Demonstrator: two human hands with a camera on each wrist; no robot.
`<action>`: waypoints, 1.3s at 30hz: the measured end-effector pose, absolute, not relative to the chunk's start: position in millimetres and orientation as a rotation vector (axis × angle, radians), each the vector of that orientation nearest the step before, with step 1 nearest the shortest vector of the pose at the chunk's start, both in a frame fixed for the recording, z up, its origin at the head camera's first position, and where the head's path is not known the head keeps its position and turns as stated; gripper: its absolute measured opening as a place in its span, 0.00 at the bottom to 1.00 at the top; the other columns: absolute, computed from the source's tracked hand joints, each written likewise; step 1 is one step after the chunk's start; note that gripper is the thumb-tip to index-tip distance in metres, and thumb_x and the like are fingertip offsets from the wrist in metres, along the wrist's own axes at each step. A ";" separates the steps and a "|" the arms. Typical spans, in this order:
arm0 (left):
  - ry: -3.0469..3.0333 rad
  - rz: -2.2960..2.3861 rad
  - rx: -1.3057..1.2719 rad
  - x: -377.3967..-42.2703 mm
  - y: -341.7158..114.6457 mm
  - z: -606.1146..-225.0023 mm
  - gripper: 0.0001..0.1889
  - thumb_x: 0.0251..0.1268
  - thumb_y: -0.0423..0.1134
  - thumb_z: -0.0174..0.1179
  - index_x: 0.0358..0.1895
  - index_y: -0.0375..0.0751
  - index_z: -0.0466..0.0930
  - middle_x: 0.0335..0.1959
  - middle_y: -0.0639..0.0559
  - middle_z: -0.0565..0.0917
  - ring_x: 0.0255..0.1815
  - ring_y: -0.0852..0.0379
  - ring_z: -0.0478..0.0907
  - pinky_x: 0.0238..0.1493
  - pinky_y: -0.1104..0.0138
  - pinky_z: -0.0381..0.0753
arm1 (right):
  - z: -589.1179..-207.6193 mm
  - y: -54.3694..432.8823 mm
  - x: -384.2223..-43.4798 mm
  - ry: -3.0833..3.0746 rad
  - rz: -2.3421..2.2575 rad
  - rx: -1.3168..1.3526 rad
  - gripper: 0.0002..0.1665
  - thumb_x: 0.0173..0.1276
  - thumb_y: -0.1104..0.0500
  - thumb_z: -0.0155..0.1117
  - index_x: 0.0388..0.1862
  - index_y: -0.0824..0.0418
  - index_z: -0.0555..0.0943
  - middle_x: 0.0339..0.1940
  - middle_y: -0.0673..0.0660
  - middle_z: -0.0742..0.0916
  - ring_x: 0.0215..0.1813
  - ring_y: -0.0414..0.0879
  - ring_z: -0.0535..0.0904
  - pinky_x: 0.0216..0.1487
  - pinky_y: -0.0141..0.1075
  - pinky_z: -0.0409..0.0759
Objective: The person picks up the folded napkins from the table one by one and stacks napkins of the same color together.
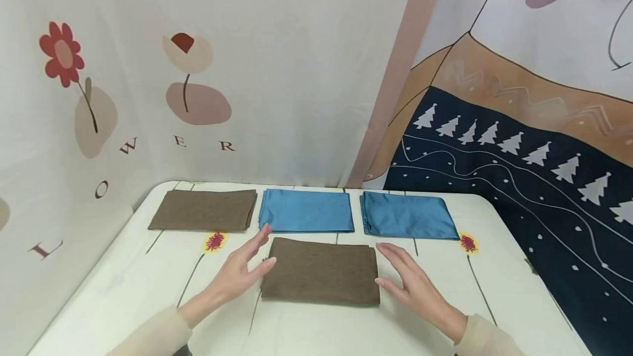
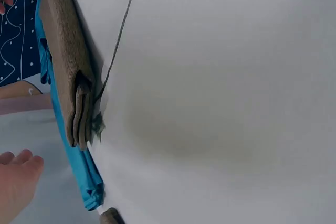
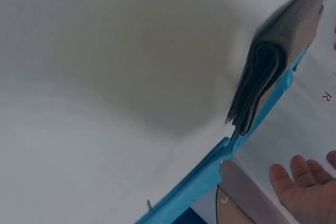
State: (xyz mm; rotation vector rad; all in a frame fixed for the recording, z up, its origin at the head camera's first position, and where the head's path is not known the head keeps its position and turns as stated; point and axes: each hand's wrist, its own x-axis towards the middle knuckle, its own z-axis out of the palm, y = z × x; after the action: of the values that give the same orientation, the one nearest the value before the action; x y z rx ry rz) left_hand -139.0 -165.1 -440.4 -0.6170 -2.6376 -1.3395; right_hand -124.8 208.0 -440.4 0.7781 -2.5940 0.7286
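Note:
A folded brown cloth lies flat at the middle of the table, in front of a row of other folded cloths. My left hand hovers by its left edge with the fingers extended, and my right hand is by the right edge in much the same pose. Neither hand grips anything. Stacked fold layers show at the end of the brown cloth in the left wrist view, with the left hand apart from it. The right wrist view shows the brown cloth end-on, clear of the right hand.
Along the table's far side lie another folded brown cloth, a folded blue cloth and a second blue cloth. A white flower-patterned cover spreads over the table. Printed curtains hang behind it.

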 end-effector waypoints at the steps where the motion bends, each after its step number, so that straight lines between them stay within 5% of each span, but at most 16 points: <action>1: -2.631 -1.390 -0.581 -138.2 -165.1 -441.5 0.36 0.65 0.41 0.58 0.73 0.37 0.52 0.70 0.42 0.64 0.66 0.45 0.67 0.62 0.53 0.68 | -441.3 207.2 -124.8 -2.597 0.777 0.745 0.38 0.55 0.60 0.72 0.65 0.61 0.70 0.60 0.57 0.77 0.57 0.49 0.75 0.51 0.46 0.80; 9: -2.597 -1.787 -0.250 -132.0 -161.3 -444.1 0.37 0.66 0.41 0.58 0.72 0.34 0.52 0.69 0.39 0.65 0.65 0.42 0.69 0.60 0.58 0.72 | -444.9 201.7 -123.1 -2.620 1.239 0.503 0.29 0.60 0.64 0.67 0.61 0.66 0.73 0.54 0.64 0.79 0.48 0.55 0.79 0.41 0.41 0.83; 25: -2.573 -2.033 0.142 -130.0 -157.3 -452.9 0.39 0.63 0.42 0.60 0.73 0.36 0.51 0.70 0.38 0.63 0.68 0.41 0.64 0.63 0.54 0.67 | -452.7 194.4 -124.8 -2.664 1.973 -0.141 0.35 0.67 0.65 0.58 0.70 0.69 0.58 0.64 0.69 0.71 0.65 0.62 0.68 0.58 0.43 0.76; 39: -2.625 -2.022 0.224 -129.7 -156.3 -460.6 0.35 0.63 0.36 0.60 0.70 0.31 0.55 0.68 0.34 0.64 0.66 0.38 0.65 0.62 0.52 0.68 | -458.0 190.4 -127.0 -2.687 2.008 -0.228 0.34 0.67 0.67 0.56 0.69 0.72 0.58 0.64 0.73 0.70 0.64 0.65 0.68 0.59 0.45 0.75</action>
State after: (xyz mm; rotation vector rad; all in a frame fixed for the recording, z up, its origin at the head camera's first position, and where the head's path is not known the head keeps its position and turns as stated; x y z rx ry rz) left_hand -129.7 -156.3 -460.6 0.2240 -2.6247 -2.0221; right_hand -127.0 190.4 -458.0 -0.2284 -2.6872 2.0078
